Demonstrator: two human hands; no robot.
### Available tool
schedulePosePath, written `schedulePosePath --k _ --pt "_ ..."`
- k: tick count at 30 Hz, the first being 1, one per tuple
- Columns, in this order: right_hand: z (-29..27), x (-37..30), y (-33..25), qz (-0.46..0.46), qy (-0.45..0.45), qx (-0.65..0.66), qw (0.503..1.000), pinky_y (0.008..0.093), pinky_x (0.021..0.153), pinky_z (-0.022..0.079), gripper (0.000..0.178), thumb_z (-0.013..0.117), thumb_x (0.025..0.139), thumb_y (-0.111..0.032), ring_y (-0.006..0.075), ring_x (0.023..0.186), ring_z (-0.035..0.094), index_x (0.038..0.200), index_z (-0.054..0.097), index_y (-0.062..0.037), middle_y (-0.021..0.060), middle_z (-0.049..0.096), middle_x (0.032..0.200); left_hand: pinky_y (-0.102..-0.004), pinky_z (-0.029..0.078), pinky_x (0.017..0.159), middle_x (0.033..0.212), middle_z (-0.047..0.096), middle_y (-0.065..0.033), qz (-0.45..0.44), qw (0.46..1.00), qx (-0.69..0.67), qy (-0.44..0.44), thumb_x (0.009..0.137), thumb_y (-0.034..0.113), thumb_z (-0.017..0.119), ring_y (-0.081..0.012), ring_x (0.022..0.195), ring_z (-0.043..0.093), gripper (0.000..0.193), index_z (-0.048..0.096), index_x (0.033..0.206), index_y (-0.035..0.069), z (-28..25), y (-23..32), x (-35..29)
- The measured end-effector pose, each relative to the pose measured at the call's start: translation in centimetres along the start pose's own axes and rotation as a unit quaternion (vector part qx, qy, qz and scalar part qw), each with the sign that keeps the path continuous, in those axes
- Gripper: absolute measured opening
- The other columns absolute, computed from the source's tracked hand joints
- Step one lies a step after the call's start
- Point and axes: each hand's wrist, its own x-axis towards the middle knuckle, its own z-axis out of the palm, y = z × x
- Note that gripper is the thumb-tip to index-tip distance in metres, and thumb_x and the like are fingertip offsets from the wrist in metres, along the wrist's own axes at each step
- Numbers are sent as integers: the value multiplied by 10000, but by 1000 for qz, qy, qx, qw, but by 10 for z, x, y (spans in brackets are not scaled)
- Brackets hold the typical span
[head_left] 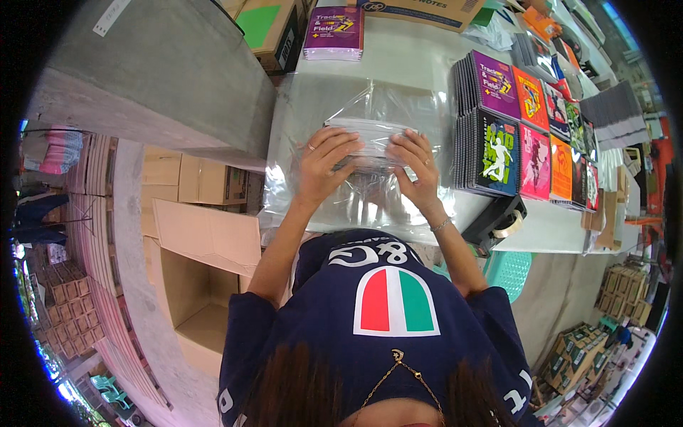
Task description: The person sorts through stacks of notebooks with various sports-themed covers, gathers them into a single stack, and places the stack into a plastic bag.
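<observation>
A stack of what look like notebooks (368,130), with pale page edges turned toward me, stands on the table in front of me. Clear plastic film (366,192) lies around and under it, wrinkled and shiny. My left hand (329,158) grips the stack's left side, fingers curled over the top edge. On the opposite side my right hand (416,164) holds it the same way, thumb low at the near face. The covers of this stack cannot be made out.
Stacks of spiral notebooks with colourful covers (496,153) stand at the right. A purple-covered pile (334,33) sits at the far left, beside a cardboard box (269,32). A concrete pillar (178,71) flanks the table. An open carton (203,285) is low left; a black tape dispenser-like object (494,222) is near right.
</observation>
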Motion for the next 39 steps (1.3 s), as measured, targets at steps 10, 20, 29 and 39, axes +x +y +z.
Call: schedulePosePath --k 10,20,29,39 --pt "-7 25 8 -61 -31 -5 998 439 1025 351 254 719 734 -86 256 1131 521 980 731 -148 30 619 1168 -302 519 724 962 681 19 4 997 10 -77 618 218 801 -171 870 633 242 720 829 132 -19 2 24" --pt "-12 43 14 110 -74 244 961 406 978 392 161 774 745 -201 248 1127 499 882 761 -117 110 399 1388 -321 473 649 834 604 4 -44 987 -15 -154 654 303 775 -192 769 596 229 705 764 116 -29 4 47" --pt "-11 60 9 185 -72 253 947 352 827 492 564 804 720 -195 216 980 587 1231 594 -82 113 366 1364 -326 479 626 822 615 -22 -35 988 -20 -147 720 255 769 -200 710 597 215 697 839 91 -21 -9 51" --pt "-7 74 27 300 -172 336 876 252 769 470 635 803 712 -244 142 948 589 1262 566 -36 61 639 1048 -282 455 805 1043 556 -99 -198 978 -59 -5 674 222 820 -182 947 546 638 536 1225 74 -6 10 50"
